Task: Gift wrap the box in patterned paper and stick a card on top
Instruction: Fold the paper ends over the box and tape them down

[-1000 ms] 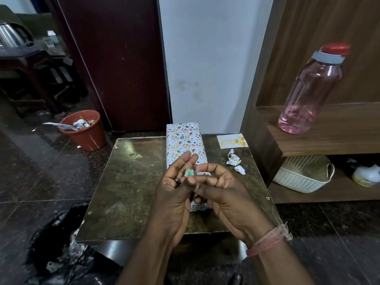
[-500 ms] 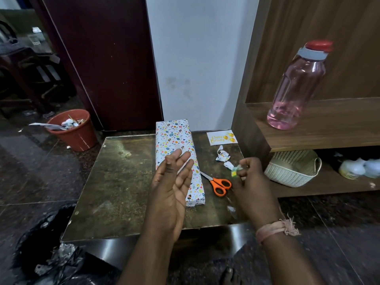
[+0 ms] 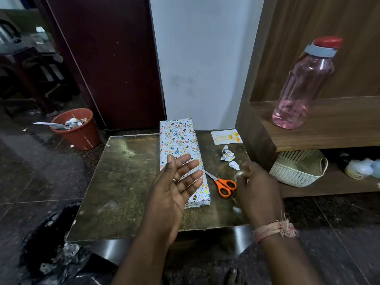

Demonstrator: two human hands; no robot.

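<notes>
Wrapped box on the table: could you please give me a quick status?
Left hand open above wrapped box. Right hand pinching small blurred item. Card not yet on box. Scissors beside box.

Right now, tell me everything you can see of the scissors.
The scissors lie flat on the table, just right of the wrapped box. They have orange loop handles, plastic by the look, and slim grey metal blades. The blades look closed and point up and left toward the box, where the tip meets or slips behind its edge; the handles point toward the right hand, close to it, but contact cannot be told. Neither hand grips them.
</notes>
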